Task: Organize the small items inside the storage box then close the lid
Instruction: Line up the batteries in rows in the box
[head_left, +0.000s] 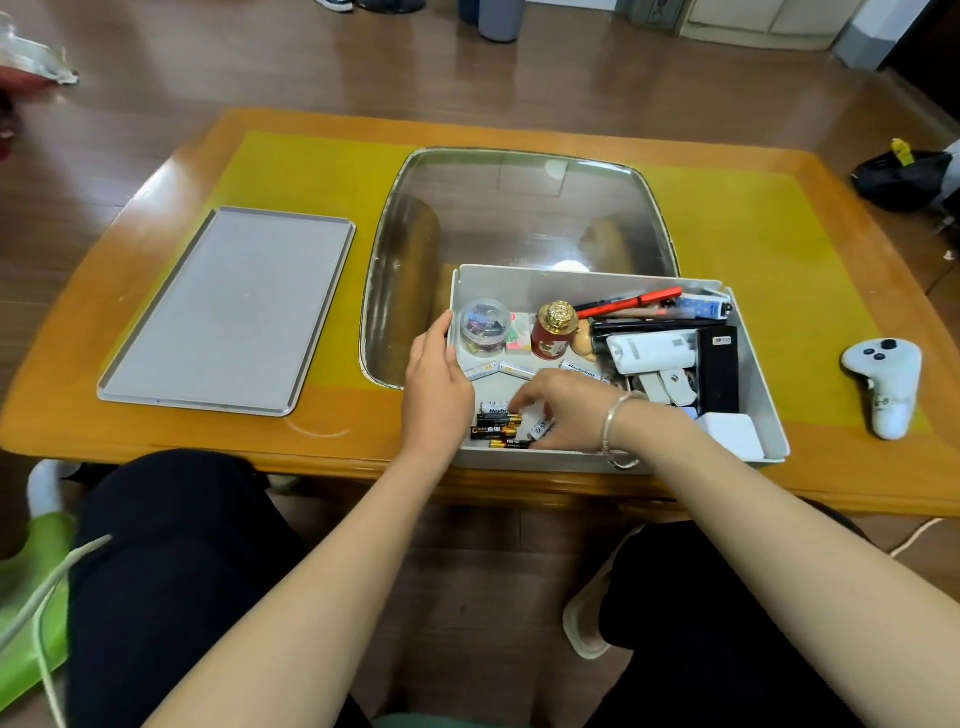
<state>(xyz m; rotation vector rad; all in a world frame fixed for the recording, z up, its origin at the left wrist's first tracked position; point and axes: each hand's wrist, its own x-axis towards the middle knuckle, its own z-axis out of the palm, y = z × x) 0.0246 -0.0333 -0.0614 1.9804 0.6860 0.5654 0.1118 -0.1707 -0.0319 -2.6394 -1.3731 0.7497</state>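
A white storage box (763, 384) stands at the table's near edge, holding several small items. My left hand (436, 379) grips the box's left wall, thumb on the rim. My right hand (566, 410) reaches down inside at the near left corner, its fingers curled over a cluster of black and white batteries (496, 423). Further back in the box are a clear jar of clips (484, 325), a red tin with a gold lid (555, 330), pens (631, 302) and a black case (719, 369). The grey lid (234, 312) lies flat on the table to the left.
The wooden table (156, 171) has a yellow mat and a glass inset (524, 208) behind the box. A white game controller (885, 384) lies to the right of the box. A black bag (904, 179) sits on the floor at the far right.
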